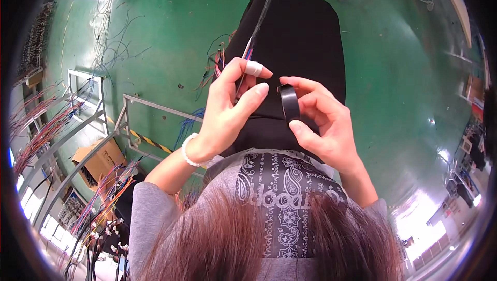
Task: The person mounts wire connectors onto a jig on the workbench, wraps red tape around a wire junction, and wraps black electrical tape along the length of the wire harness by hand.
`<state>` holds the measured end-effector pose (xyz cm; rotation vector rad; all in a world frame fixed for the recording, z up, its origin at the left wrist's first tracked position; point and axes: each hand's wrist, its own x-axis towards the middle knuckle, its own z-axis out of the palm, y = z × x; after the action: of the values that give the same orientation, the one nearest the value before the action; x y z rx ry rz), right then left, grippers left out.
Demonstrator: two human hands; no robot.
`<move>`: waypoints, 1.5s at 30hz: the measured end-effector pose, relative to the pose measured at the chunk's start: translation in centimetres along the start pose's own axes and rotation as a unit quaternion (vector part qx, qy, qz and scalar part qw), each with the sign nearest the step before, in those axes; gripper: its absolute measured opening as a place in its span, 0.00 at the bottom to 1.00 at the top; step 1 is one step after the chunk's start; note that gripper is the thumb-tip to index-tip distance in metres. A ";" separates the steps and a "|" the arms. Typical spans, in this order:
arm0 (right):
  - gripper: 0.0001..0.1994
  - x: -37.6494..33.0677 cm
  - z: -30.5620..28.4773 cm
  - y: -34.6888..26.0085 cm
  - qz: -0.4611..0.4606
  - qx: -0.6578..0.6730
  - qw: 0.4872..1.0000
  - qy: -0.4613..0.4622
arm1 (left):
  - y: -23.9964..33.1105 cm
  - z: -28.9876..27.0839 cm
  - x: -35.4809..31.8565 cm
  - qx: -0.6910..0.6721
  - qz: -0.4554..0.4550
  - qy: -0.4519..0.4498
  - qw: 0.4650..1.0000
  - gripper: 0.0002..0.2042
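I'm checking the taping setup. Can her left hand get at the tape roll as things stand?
Probably yes: the left hand, pinching the wire bundle, sits right beside the black tape roll in the right hand; nothing lies between.

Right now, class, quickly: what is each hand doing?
Left hand: closed on a thin bundle of wires.
Right hand: holding a black roll of tape between fingers and thumb.

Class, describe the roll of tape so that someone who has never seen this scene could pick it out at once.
Start at the black-clothed lap in the middle, above the green floor. Two raised hands meet there; the right hand pinches the roll of black tape. Unlike the thin cable bundle in the left hand, it is a small ring.
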<state>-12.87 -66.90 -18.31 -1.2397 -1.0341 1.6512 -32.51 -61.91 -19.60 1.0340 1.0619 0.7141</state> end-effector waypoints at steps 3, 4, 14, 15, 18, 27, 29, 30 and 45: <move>0.08 0.7 -1.0 -0.3 -0.052 -0.114 0.992 -0.030 | 0.3 -0.6 0.4 0.092 0.038 -0.008 0.995 0.11; 0.09 0.9 -1.2 -0.4 -0.078 -0.180 0.979 -0.057 | 0.5 -0.7 0.4 0.140 0.066 -0.018 0.988 0.11; 0.12 1.5 -1.5 -1.1 -0.038 -0.129 0.982 -0.130 | 0.9 -0.3 -0.3 0.227 0.112 0.030 0.967 0.05; 0.11 1.1 -1.6 -0.6 -0.033 -0.094 0.986 -0.136 | 0.7 -0.3 -0.4 0.221 0.101 0.028 0.970 0.05; 0.14 0.3 -1.8 0.7 0.038 0.099 0.989 -0.100 | 0.3 -0.2 -0.8 0.111 0.089 -0.031 0.989 0.06; 0.42 11.2 -2.4 2.2 0.070 0.135 0.976 -0.157 | 0.7 1.1 0.1 -0.185 -0.040 0.085 0.978 0.16; 0.41 11.9 -2.1 1.9 0.064 0.119 0.971 -0.199 | 1.1 0.9 0.3 -0.245 -0.079 0.092 0.962 0.16; 0.42 12.0 -1.9 1.6 0.069 0.114 0.970 -0.204 | 1.2 0.7 0.4 -0.251 -0.080 0.081 0.961 0.16; 0.44 11.3 -2.6 0.9 0.081 0.129 0.966 -0.211 | 0.8 0.1 1.2 -0.168 -0.054 0.080 0.981 0.13</move>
<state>-12.65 -56.30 -23.11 -0.8365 -0.9401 2.1634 -32.01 -60.60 -19.27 0.6326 1.0809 0.8633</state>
